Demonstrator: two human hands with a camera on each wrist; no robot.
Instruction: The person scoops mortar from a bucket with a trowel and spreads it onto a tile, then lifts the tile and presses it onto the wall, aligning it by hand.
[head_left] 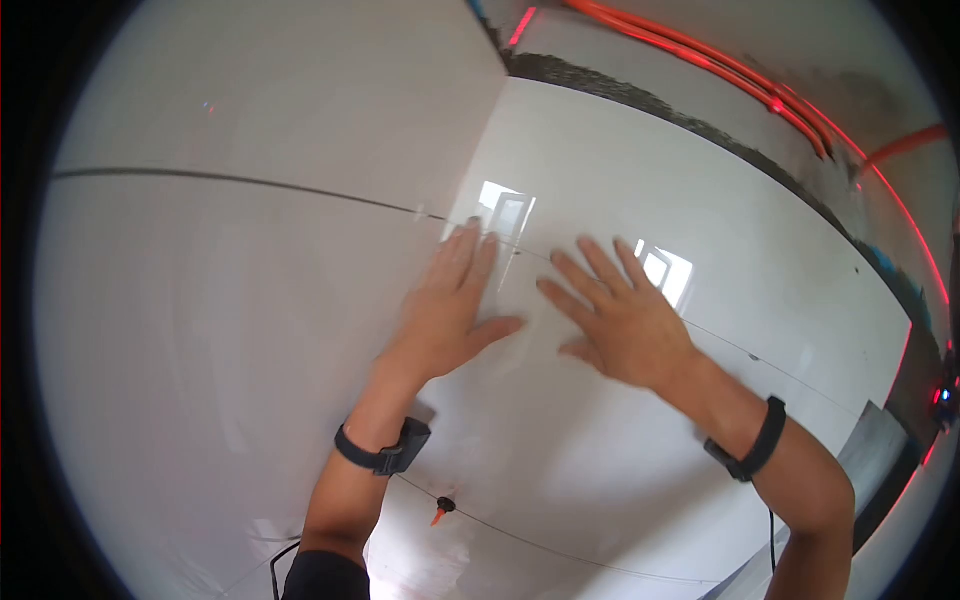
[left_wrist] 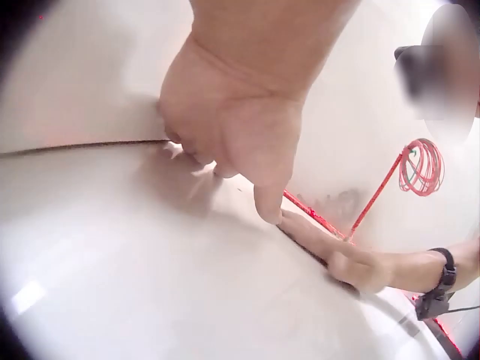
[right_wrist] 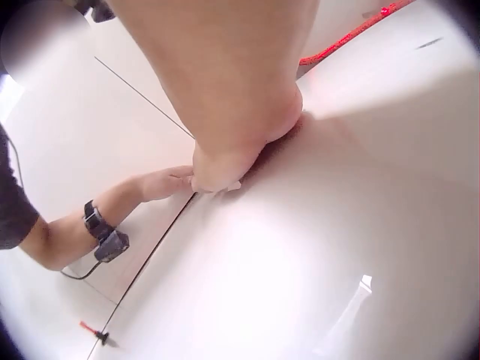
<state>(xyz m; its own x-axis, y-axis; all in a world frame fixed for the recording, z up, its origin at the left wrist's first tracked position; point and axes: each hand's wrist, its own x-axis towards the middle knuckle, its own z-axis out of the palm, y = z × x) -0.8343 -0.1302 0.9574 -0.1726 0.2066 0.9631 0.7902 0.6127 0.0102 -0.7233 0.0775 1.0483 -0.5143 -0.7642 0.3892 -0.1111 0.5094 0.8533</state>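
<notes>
Large glossy white tiles cover two walls that meet at a corner. My left hand [head_left: 440,315] lies with straight fingers on the wall tile [head_left: 560,400] beside that corner, its fingertips near the thin joint between upper and lower tiles. To its right, my right hand [head_left: 630,325] is spread against the same surface, fingers slightly apart and reaching over the joint. Neither hand grips anything. In the left wrist view the left palm [left_wrist: 232,142] faces the tile. A tile leveling spacer [head_left: 445,506] with an orange tip sits in the lower joint.
The adjoining tiled wall [head_left: 230,300] on the left has a dark horizontal joint. Above the upper tile [head_left: 640,170] runs a rough mortar edge, with orange pipes [head_left: 700,55] and red laser lines on bare wall. A coil of red cable [left_wrist: 421,169] hangs in the left wrist view.
</notes>
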